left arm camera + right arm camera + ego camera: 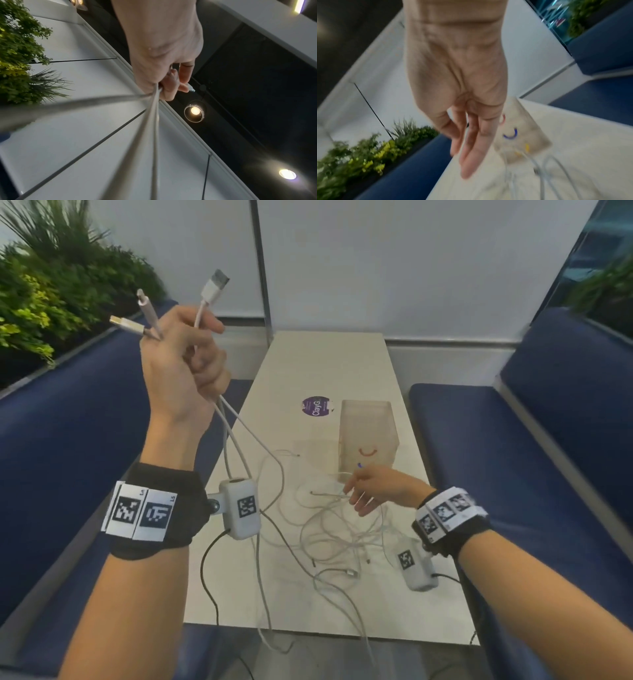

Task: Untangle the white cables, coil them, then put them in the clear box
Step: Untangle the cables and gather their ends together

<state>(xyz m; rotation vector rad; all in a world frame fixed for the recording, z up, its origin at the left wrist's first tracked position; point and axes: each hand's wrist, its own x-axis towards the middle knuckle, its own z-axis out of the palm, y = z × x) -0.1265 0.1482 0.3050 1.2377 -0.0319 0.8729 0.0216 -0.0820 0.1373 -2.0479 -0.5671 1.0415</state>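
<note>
My left hand (191, 350) is raised high at the left and grips three white cables just below their plugs (214, 285), which stick up above the fist. The left wrist view shows the same hand (164, 81) with the strands (150, 115) running down from it. They drop to a loose tangle of white cables (339, 529) on the table (325, 361). My right hand (363, 494) hovers over the tangle beside the clear box (368, 436), fingers straight and holding nothing. In the right wrist view the hand (471, 142) sits left of the box (522, 128) and cables (556, 169).
A round purple sticker (317, 406) lies left of the box. Blue benches flank the table on the left (68, 422) and right (548, 422). Green plants (51, 285) stand behind the left bench. One cable hangs over the table's near edge (270, 638).
</note>
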